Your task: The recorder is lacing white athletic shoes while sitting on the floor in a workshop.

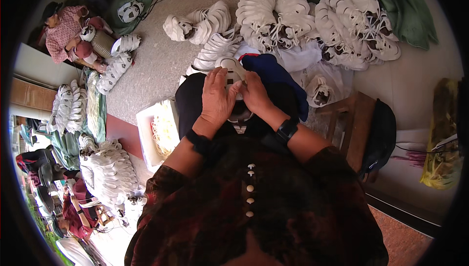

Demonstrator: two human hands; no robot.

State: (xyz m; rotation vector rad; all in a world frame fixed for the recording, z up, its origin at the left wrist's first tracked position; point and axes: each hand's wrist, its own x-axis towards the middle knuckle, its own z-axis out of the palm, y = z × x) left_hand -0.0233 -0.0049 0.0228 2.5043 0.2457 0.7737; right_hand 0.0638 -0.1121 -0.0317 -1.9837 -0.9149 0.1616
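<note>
Over my lap, both hands press on a white shoe upper (228, 64) with small dark slots. My left hand (216, 95) lies along its left side, fingers together and pointing away, thumb reaching inward. My right hand (256, 95) closes on the right side, its thumb close to the left one. The upper's near part is partly hidden by the hands. Just beyond it, a row of nested white uppers (216, 51) lies on the floor. Dark blue cloth (278, 77) rests at the right of my lap.
A white box (145, 126) with pale strands (165, 128) stands at my left. Bundled white uppers (276, 19) lie ahead, beside green cloth (408, 7). A wooden stool (354, 129) is on the right. One person (63, 36) sits far left; another (78, 214) is lower left.
</note>
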